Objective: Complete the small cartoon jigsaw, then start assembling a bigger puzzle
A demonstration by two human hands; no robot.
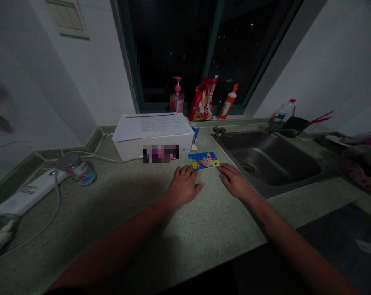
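A small blue cartoon picture card [204, 160], with yellow and pink figures, lies flat on the speckled green counter [200, 233]. My left hand [184, 186] rests palm down on the counter, fingers spread, its fingertips at the card's lower left corner. At the card's lower right corner are the fingertips of my right hand [235, 180], stretched out with the thumb apart. Behind the left hand a phone [161, 153] with a blurred screen leans against a white box [132, 147]. A blue can-like container [195, 132] stands beside the box.
A steel sink [283, 164] is set into the counter on the right. At left are a jar [76, 169], a white power strip [32, 192] and loose cables. A pump bottle [177, 98], a red bag [203, 100] and an orange bottle [229, 102] line the windowsill.
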